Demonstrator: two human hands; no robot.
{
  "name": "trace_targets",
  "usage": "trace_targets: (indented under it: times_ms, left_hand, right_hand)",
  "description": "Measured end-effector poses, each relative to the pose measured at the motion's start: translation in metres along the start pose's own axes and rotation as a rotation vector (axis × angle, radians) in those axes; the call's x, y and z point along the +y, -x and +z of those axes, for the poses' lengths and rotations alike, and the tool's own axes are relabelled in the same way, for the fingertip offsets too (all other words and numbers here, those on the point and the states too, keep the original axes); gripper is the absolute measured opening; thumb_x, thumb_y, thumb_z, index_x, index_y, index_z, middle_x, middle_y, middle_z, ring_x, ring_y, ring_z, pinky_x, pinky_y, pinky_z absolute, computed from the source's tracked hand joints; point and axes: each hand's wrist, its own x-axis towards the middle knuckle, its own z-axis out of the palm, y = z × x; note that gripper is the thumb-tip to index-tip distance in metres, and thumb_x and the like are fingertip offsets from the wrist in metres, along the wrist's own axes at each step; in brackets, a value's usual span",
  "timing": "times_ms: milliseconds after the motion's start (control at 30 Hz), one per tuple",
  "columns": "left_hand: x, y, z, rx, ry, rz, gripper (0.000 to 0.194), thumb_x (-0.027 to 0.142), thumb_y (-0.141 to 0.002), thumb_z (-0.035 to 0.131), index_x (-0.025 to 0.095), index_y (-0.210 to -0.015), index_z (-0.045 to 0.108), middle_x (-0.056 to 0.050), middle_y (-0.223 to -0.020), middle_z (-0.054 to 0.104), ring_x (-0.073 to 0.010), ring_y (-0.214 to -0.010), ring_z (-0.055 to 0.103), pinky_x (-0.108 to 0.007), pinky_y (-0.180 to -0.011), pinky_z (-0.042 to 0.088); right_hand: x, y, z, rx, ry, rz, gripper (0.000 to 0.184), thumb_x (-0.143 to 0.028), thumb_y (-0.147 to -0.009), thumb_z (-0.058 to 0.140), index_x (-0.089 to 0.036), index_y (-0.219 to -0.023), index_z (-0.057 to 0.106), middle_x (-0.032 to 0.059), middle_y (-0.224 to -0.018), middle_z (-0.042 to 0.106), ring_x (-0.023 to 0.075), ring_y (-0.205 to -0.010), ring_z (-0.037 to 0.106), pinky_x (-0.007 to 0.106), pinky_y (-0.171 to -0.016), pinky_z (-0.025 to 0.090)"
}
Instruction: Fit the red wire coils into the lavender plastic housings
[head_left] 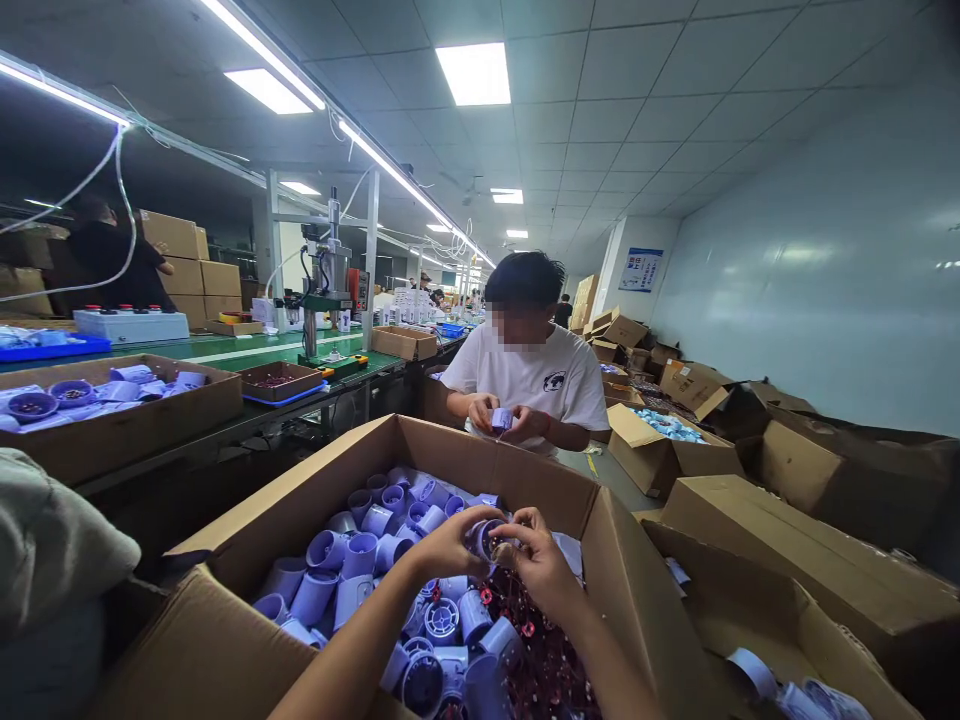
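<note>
Over a large open cardboard box (480,455), my left hand (452,545) curls round a small pale plastic cup (484,540), its open mouth turned to the right. The bent fingers of my right hand (538,565) are closed at the cup's mouth; what they pinch there is hidden. Below, the box holds many similar pale cups (360,555), lying at all angles. A tangle of dark red wires with small red round parts (544,650) fills its right side, under my right hand.
Across the box a co-worker in a white shirt (529,385) holds a similar cup. To the left stand a green workbench with a press machine (326,290), a shallow box of cups (112,400) and a small wire tray (279,382). Cardboard boxes (810,550) crowd the right.
</note>
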Motion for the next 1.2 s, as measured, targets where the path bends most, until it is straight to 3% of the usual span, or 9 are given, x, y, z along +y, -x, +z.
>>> trace_targets:
  times_ms: [167,400,600,733,867,1067,1200]
  left_hand:
    - [0.005,0.001,0.002,-0.025,0.165,-0.066,0.069,0.006,-0.049,0.062,0.025,-0.115,0.055,0.003,-0.097,0.058,-0.0125,-0.079,0.050,-0.022,-0.065,0.042]
    - [0.006,-0.001,0.005,-0.097,0.197,-0.059,0.067,0.007,-0.052,0.060,0.022,-0.116,0.050,0.004,-0.086,0.054,-0.0061,-0.061,0.043,-0.018,-0.052,0.033]
    - [0.002,0.000,0.008,-0.014,0.094,0.049,0.070,0.011,-0.048,0.072,0.022,-0.113,0.049,-0.001,-0.106,0.052,-0.0146,-0.087,0.052,-0.022,-0.069,0.044]
    - [0.001,0.001,0.010,0.006,-0.025,0.039,0.063,0.012,-0.050,0.072,0.020,-0.107,0.048,0.002,-0.093,0.051,-0.0119,-0.075,0.050,-0.022,-0.063,0.043]
    - [0.005,0.000,0.009,0.034,-0.145,0.080,0.056,0.006,-0.048,0.065,0.020,-0.101,0.052,0.003,-0.089,0.053,-0.0135,-0.079,0.049,-0.023,-0.069,0.042]
    - [0.005,-0.002,0.009,0.004,-0.086,0.075,0.056,0.009,-0.049,0.063,0.020,-0.102,0.050,0.003,-0.089,0.052,-0.0131,-0.077,0.048,-0.023,-0.067,0.042]
    - [0.006,-0.001,0.009,0.070,-0.186,0.162,0.056,0.008,-0.051,0.061,0.020,-0.104,0.050,0.001,-0.096,0.054,-0.0158,-0.084,0.050,-0.026,-0.075,0.044]
  right_hand:
    - [0.008,0.000,-0.001,0.024,-0.285,0.083,0.038,-0.059,-0.068,0.066,-0.026,-0.085,0.074,0.0037,-0.097,0.046,0.0184,-0.094,0.051,0.028,-0.083,0.045]
    - [0.009,0.001,0.006,-0.037,-0.472,0.179,0.043,-0.063,-0.064,0.068,-0.025,-0.084,0.073,0.0054,-0.117,0.044,0.0214,-0.114,0.045,0.032,-0.099,0.038]
    - [0.009,-0.001,0.003,-0.037,-0.201,0.168,0.055,-0.071,-0.063,0.062,-0.022,-0.084,0.074,0.0088,-0.115,0.046,0.0252,-0.111,0.048,0.038,-0.100,0.036]
    - [0.008,0.001,-0.001,-0.036,0.004,0.113,0.039,-0.059,-0.073,0.060,-0.024,-0.083,0.074,0.0080,-0.109,0.051,0.0250,-0.105,0.051,0.040,-0.099,0.037]
    - [0.005,0.001,-0.002,-0.001,0.147,0.067,0.019,-0.040,-0.076,0.062,-0.025,-0.076,0.075,0.0079,-0.099,0.058,0.0261,-0.100,0.053,0.041,-0.094,0.039]
    - [-0.006,0.001,-0.002,0.053,0.147,0.031,0.019,-0.035,-0.077,0.060,-0.024,-0.080,0.075,0.0078,-0.093,0.060,0.0233,-0.089,0.058,0.036,-0.081,0.045]
    - [-0.011,0.004,-0.002,-0.001,0.248,0.016,0.020,-0.030,-0.080,0.057,-0.022,-0.085,0.074,0.0092,-0.101,0.062,0.0243,-0.095,0.058,0.036,-0.086,0.044]
